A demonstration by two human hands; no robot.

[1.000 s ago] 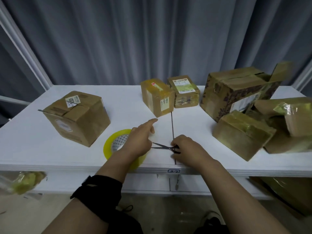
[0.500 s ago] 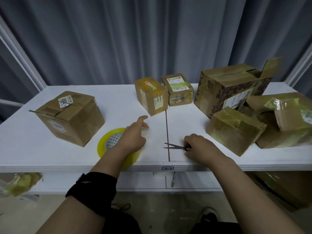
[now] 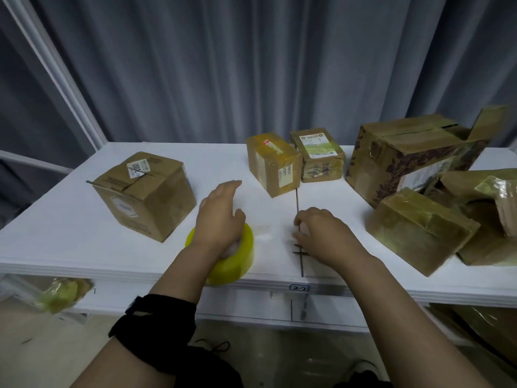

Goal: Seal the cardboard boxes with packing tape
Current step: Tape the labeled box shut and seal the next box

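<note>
A yellow roll of packing tape (image 3: 233, 260) stands tilted at the table's front edge. My left hand (image 3: 219, 217) lies over its top and grips it, index finger stretched forward. My right hand (image 3: 321, 233) is just to the right, fingers curled, pinching what looks like the clear tape's free end; a faint strip runs from it back to the roll. Scissors (image 3: 300, 252) lie on the table, partly hidden under this hand. A brown cardboard box (image 3: 145, 194) with a split top seam stands to the left of the roll.
On the white table (image 3: 70, 236), two small boxes (image 3: 272, 163) (image 3: 319, 155) stand at the back centre. A large patterned box (image 3: 405, 155) with a raised flap and several taped boxes (image 3: 419, 233) crowd the right side. Grey curtain behind.
My left hand moved onto the flat-lying roll and tipped it up. My right hand let go of the scissors, which now lie on the table, and came to the tape's end.
</note>
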